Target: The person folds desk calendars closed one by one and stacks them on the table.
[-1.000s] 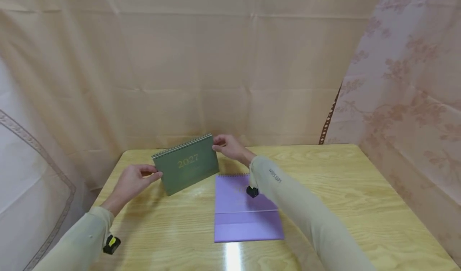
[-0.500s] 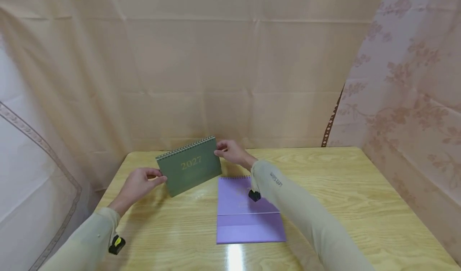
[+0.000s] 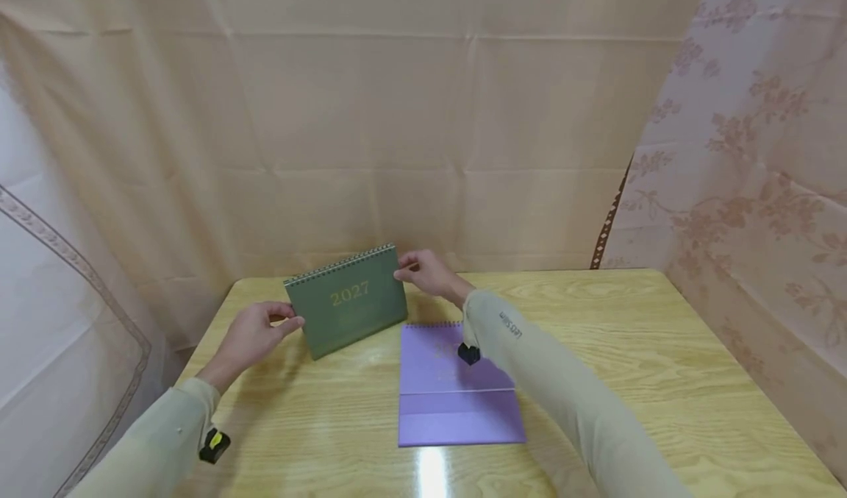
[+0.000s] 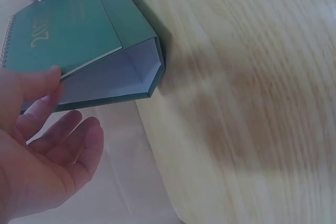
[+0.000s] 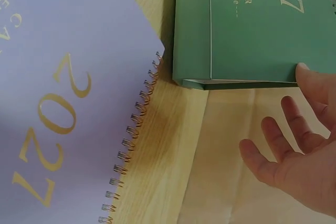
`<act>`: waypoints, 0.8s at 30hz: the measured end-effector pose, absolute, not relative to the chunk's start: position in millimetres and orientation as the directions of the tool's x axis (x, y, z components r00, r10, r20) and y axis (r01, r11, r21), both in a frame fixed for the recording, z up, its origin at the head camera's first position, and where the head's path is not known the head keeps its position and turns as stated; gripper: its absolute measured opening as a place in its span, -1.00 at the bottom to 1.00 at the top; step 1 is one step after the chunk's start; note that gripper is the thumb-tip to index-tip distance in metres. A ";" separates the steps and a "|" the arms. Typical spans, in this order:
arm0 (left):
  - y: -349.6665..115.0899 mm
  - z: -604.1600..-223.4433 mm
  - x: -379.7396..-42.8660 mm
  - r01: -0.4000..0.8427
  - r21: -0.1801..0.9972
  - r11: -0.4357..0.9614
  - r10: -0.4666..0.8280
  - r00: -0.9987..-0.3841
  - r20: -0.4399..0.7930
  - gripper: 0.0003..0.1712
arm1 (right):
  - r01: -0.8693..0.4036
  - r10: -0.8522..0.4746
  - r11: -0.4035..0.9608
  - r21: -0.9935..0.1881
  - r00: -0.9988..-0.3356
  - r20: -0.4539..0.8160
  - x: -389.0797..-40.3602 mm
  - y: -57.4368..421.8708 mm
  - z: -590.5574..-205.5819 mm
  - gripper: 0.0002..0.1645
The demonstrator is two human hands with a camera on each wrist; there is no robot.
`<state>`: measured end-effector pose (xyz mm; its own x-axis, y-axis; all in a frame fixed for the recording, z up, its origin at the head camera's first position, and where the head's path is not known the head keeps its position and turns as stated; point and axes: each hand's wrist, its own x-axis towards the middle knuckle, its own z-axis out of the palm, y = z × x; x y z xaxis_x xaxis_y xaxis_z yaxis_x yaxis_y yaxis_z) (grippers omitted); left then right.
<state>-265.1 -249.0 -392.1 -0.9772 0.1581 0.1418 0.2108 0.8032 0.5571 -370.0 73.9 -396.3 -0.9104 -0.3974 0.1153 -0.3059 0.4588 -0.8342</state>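
A green spiral-bound desk calendar (image 3: 354,308) marked 2027 stands propped as a tent at the back left of the table, angled toward the middle. My left hand (image 3: 254,334) pinches its left side edge between thumb and fingers. At the opposite edge, my right hand (image 3: 429,273) pinches it near the top corner. In the left wrist view, the green calendar's (image 4: 73,22) open end shows a pale inner side and a folded base. A purple desk calendar (image 3: 456,417), also marked 2027, lies in front of the right hand, partly covered by the right forearm.
The wooden table (image 3: 595,351) has a light grain and a bright reflection near its front edge. A beige curtain (image 3: 370,115) hangs right behind it. Patterned cloth (image 3: 748,189) drapes on the right and white cloth (image 3: 59,321) on the left.
The green calendar's top edge has risen slightly and its front looks more upright, both hands moving with it. The purple calendar stays in place; the camera view has shifted a little.
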 end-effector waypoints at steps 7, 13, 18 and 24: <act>-252.0 -385.0 -269.4 0.235 0.570 0.787 0.156 -0.970 0.185 -0.73 | -0.306 -0.373 0.431 -0.849 -0.917 0.142 -370.8 75.8 -388.7 -0.69; -252.5 -383.1 -270.1 0.247 0.594 0.766 0.142 -0.965 0.220 -0.67 | -0.235 -0.301 0.352 -0.906 -0.945 0.128 -370.8 74.9 -384.2 -0.67; -252.5 -381.7 -267.8 0.260 0.616 0.743 0.133 -0.961 0.244 -0.66 | -0.142 -0.241 0.261 -0.955 -0.967 0.078 -372.5 73.0 -381.3 -0.68; -251.3 -382.4 -263.9 0.256 0.653 0.713 0.097 -0.958 0.269 -0.64 | -0.157 -0.235 0.220 -0.963 -0.966 0.104 -371.2 71.7 -383.5 -0.68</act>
<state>-263.9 -251.3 -382.4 -0.9583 0.0972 0.2688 0.2556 0.7127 0.6533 -371.2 71.7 -383.5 -0.9664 -0.2349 0.1041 -0.1573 0.2205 -0.9626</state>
